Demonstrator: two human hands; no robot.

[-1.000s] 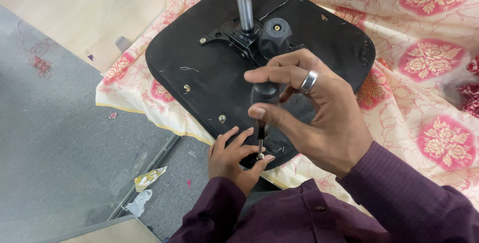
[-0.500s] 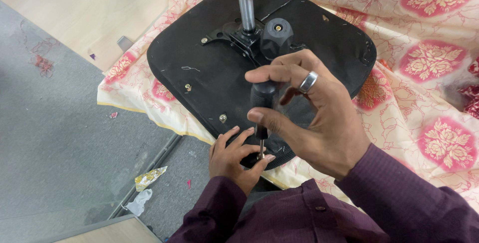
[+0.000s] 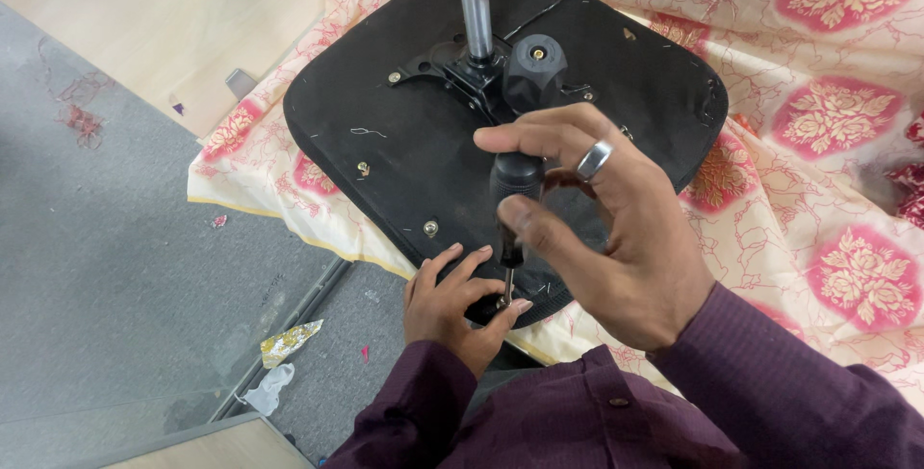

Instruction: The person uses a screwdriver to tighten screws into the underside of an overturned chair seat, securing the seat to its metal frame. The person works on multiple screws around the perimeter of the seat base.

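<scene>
Right hand: we gripped the screwdriver by its black handle, upright.
Left hand: just below, our fingertips pinched around the tip at the seat base edge.
Slip risk: the tip could have jumped off and jabbed those fingers.
Cause: tilting the shaft, or the seat sliding on the floral cloth.

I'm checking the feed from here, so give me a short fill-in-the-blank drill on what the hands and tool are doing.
1. The right hand grips a black-handled ____.
2. The left hand steadies the tool's ____ at the seat's near edge.
3. The black chair seat underside lies on a ____-patterned cloth.
4. A ring sits on the ____ hand.

Missing words: screwdriver; tip; floral; right
</scene>
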